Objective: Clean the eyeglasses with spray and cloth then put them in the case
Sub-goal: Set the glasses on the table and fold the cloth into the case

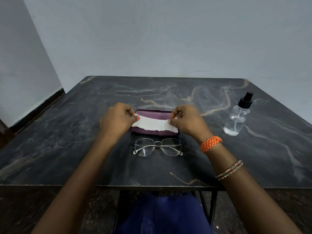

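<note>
**Cloth stretched out, cleaning not yet begun**

I sit at the dark marble-patterned table (67,132), and going by how things lie, I judge I am near the start: nothing yet shows the lenses sprayed or wiped, so spraying, wiping and casing all seem left to do.

The purple eyeglass case (154,114) lies flat at the middle of the table, at twelve o'clock from the glasses. It looks closed, so I cannot tell what, if anything, is inside. I hold the white cloth (154,124) stretched just over it, so part of its lid is hidden.

The clear spray bottle (236,118) stands upright at about two o'clock from the case, well apart, black nozzle on top, with clear liquid low in it.

My left hand (116,119) pinches the cloth's left end between thumb and fingers; my right hand (187,121) pinches the right end likewise.

The wire-rimmed eyeglasses (157,146) rest folded on the table at six o'clock from the case, just beside it, untouched.
</note>
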